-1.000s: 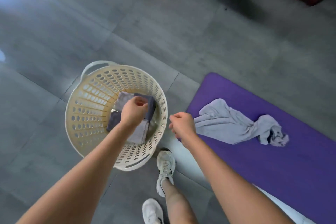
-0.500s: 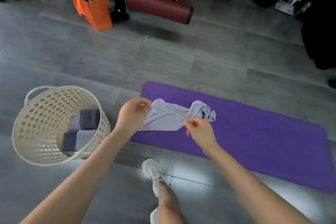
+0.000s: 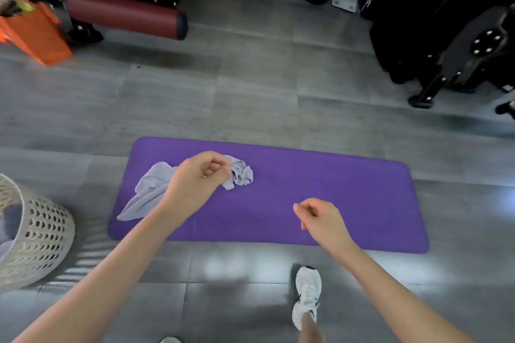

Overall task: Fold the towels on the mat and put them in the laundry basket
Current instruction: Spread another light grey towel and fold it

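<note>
A crumpled light-grey towel [image 3: 150, 192] lies on the left part of the purple mat [image 3: 334, 203]. My left hand [image 3: 199, 179] hovers in front of the towel's middle with loosely curled fingers; it hides that part and holds nothing that I can see. My right hand [image 3: 320, 217] hangs over the middle of the mat, fingers loosely curled and empty. The cream perforated laundry basket [image 3: 41, 234] stands on the floor at the left edge, cut off by the frame, with folded dark and grey towels [image 3: 11, 221] partly visible inside.
An orange bag [image 3: 36, 33] and a dark red padded roller [image 3: 122, 14] sit at the back left. Black gym equipment [image 3: 446, 36] fills the back right. My white shoe [image 3: 306, 292] stands on the grey tiled floor just before the mat.
The view swung from the basket to the mat. My left hand left the folded towels in the basket and came over the crumpled towel; the right hand moved rightward above the mat.
</note>
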### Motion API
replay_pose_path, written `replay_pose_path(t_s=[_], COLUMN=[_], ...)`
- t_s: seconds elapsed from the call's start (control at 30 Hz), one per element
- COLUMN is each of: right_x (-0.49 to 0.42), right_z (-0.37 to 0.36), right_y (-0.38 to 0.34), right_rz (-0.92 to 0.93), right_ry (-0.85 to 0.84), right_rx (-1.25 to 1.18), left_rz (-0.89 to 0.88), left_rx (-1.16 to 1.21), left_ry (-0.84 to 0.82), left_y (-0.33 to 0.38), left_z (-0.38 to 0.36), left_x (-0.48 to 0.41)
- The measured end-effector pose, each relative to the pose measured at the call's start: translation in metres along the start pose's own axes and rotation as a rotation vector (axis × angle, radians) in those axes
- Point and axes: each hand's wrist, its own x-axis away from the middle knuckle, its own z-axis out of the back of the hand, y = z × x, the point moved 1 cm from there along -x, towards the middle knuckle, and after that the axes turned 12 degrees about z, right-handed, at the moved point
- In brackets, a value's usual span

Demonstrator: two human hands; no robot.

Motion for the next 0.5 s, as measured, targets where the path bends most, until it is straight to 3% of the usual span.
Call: replay_pose_path(t_s=[0.27,0.5], right_x=[-0.116,-0.233], right_z=[0.091,0.028], right_y=[0.139,0.261], right_rz=[0.028,-0.014], right_ry=[-0.107,-0.13], right_rx=[0.128,0.183], left_rz=[0.02,0.074], left_rx=[0.049,0.061], left_ry=[0.029,0.093], left_y=[0.031,-0.06], left_z=[-0.152,-0.244], left_x=[-0.125,-0.256])
